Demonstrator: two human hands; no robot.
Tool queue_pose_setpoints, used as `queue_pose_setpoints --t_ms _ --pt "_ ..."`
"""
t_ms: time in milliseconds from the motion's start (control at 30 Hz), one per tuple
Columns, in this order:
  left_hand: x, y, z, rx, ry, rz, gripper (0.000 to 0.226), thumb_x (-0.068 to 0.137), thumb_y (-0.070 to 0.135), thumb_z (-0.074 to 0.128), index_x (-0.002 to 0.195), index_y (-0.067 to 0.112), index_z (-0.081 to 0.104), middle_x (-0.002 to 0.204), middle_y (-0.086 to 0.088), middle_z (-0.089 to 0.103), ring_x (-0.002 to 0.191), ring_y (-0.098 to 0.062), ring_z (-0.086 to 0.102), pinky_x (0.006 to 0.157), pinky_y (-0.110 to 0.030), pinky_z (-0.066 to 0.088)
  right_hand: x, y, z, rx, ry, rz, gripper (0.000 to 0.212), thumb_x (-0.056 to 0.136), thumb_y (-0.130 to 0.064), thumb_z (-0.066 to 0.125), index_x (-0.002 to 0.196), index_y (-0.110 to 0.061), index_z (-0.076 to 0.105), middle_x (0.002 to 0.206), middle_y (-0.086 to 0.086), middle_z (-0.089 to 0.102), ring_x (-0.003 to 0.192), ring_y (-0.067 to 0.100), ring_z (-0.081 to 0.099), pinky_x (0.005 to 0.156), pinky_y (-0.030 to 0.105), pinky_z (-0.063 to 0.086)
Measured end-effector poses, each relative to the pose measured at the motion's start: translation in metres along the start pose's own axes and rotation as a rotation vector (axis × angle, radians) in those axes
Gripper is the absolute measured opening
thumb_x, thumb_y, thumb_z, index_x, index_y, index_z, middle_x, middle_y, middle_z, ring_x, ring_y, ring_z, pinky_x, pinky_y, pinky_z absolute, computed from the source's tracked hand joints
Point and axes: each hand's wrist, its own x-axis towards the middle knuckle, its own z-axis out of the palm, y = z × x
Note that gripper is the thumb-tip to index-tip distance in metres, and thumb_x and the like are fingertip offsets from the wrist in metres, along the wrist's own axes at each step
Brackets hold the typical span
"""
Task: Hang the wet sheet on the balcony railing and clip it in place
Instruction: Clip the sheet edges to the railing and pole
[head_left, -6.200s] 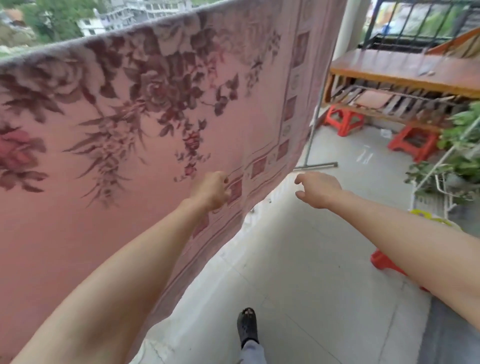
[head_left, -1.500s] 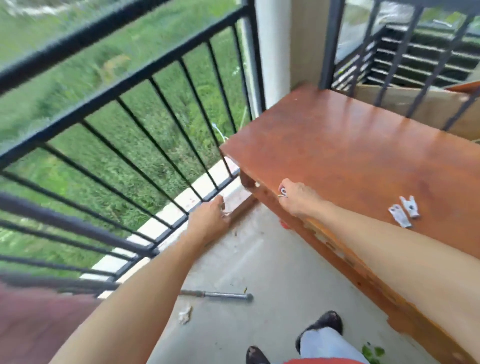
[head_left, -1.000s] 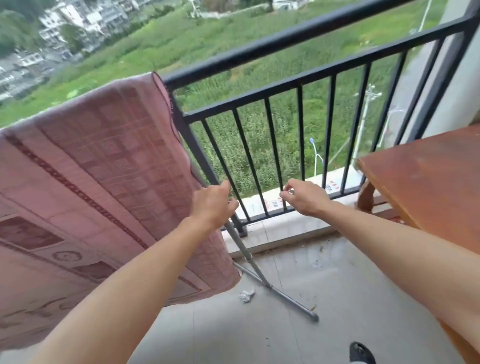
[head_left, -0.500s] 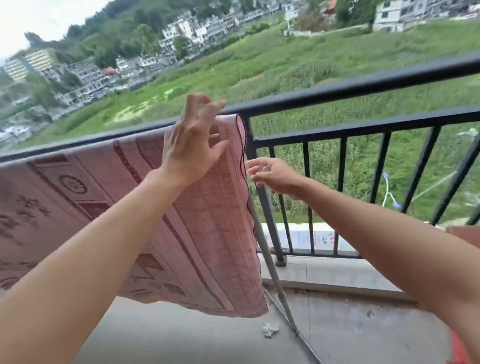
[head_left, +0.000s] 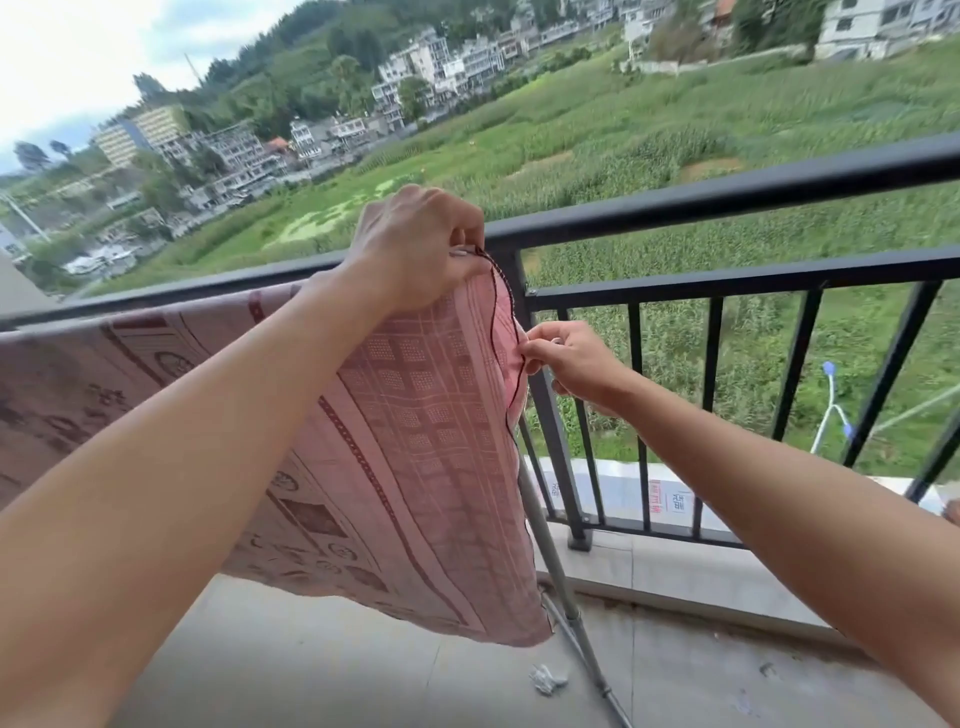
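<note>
Nearest, both forearms are reaching out over the floor (head_left: 311, 665), where a white scrap (head_left: 546, 678) is lying near the foot of a grey pole (head_left: 558, 571) that is slanting up behind the sheet's right edge. The sheet (head_left: 415, 441), pink and patterned, is hanging down on the near side from the line of the top bar of the railing (head_left: 727, 197) and stretching off to the left. Whether it is lying on the bar itself or on something just in front of it I cannot tell. The right hand (head_left: 569, 358) is working at the sheet's right hem partway down, its grip narrowed to a pinch of thumb and fingertips on the edge. Something pale is showing there, but I cannot tell if it is a clip. Higher and a little farther, the left hand (head_left: 415, 249) is holding the sheet's top right corner at the bar, beside a post, its grip curled tight around the bunched cloth. Hanging is looking largely done, and the clipping step is in hand at this end. The next move is probably calling for pinning the corner against the bar while a clip is being opened over cloth and bar together; wet, heavy cloth may slide if released early. Beyond the bars, green fields (head_left: 675, 130) and buildings (head_left: 415, 78) are lying far off.
</note>
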Motion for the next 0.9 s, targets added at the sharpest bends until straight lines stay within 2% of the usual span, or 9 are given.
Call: queue_pose_setpoints --t_ms 133,233,300,367,500,633,767,833,900 --pt "-0.002 -0.037 0.003 -0.042 0.015 0.023 0.016 0.082 0.039 0.074 0.08 0.025 0.067 0.078 0.009 0.063 0.078 -0.014 0.058 0.077 -0.035 0.051 0.006 0.001 0.042 -0.113 -0.039 -0.045 0.018 0.09 -0.017 0.067 0.102 -0.004 0.064 0.077 -0.001 0.063 0.063 -0.002 0.059 0.062 0.013 0.046" --pt "-0.003 -0.078 0.004 -0.033 -0.027 0.053 0.016 0.082 0.039 0.074 0.08 0.025 0.066 0.074 0.012 0.059 0.075 -0.013 0.057 0.076 -0.036 0.052 0.025 -0.002 0.087 -0.298 0.019 -0.085 0.054 0.071 -0.059 0.076 0.11 -0.024 0.065 0.085 -0.006 0.067 0.07 0.008 0.062 0.068 0.031 0.055" --pt "-0.001 -0.088 0.007 -0.026 -0.066 0.092 0.019 0.081 0.042 0.074 0.081 0.026 0.064 0.077 0.01 0.061 0.075 -0.013 0.056 0.074 -0.034 0.051 0.036 0.005 0.101 -0.306 0.083 -0.151 0.048 0.068 -0.073 0.07 0.097 -0.034 0.072 0.084 0.003 0.073 0.069 0.031 0.065 0.067 0.053 0.057" --pt "0.002 -0.09 0.005 -0.02 -0.133 0.149 0.026 0.076 0.048 0.075 0.084 0.028 0.061 0.083 0.006 0.064 0.078 -0.013 0.056 0.07 -0.029 0.047 0.042 0.019 0.105 -0.295 0.156 -0.198 0.039 0.075 -0.072 0.063 0.091 -0.038 0.074 0.079 0.009 0.074 0.071 0.044 0.063 0.064 0.06 0.055" --pt "0.004 -0.103 0.003 0.195 -0.338 0.293 0.051 0.061 0.063 0.078 0.1 0.038 0.056 0.08 0.012 0.057 0.078 -0.009 0.049 0.059 -0.024 0.033 0.044 0.025 0.121 -0.379 0.242 -0.225 0.024 0.091 -0.048 0.058 0.075 -0.034 0.068 0.064 0.011 0.068 0.046 0.028 0.046 0.045 0.042 0.042" --pt "0.019 -0.12 -0.002 0.342 -0.39 0.384 0.035 0.067 0.053 0.08 0.084 0.028 0.062 0.075 0.013 0.058 0.075 -0.011 0.052 0.056 -0.026 0.036 0.057 0.011 0.142 -0.502 0.296 -0.235 0.025 0.098 -0.031 0.056 0.074 -0.029 0.064 0.055 0.004 0.062 0.037 0.005 0.035 0.039 0.025 0.03" --pt "0.021 -0.129 -0.009 0.282 -0.399 0.382 0.022 0.071 0.035 0.081 0.072 0.027 0.062 0.072 0.012 0.058 0.069 -0.008 0.048 0.054 -0.025 0.036 0.052 -0.001 0.157 -0.425 0.312 -0.2 0.019 0.094 -0.039 0.062 0.089 -0.021 0.068 0.058 -0.008 0.057 0.038 0.001 0.039 0.042 0.017 0.028" --pt "0.012 -0.137 -0.009 0.229 -0.397 0.385 0.024 0.07 0.034 0.082 0.068 0.028 0.059 0.072 0.014 0.056 0.068 -0.005 0.045 0.057 -0.025 0.039 0.051 -0.002 0.173 -0.469 0.34 -0.184 0.037 0.084 -0.053 0.066 0.102 -0.021 0.067 0.071 -0.014 0.059 0.049 -0.005 0.046 0.047 0.013 0.034" --pt "0.003 -0.147 -0.01 0.171 -0.394 0.381 0.021 0.072 0.034 0.081 0.071 0.027 0.061 0.074 0.015 0.054 0.069 -0.004 0.043 0.061 -0.027 0.042 0.051 0.0 0.189 -0.568 0.441 -0.227 0.036 0.083 -0.055 0.067 0.094 -0.021 0.07 0.079 -0.01 0.065 0.059 -0.003 0.05 0.051 0.021 0.041"
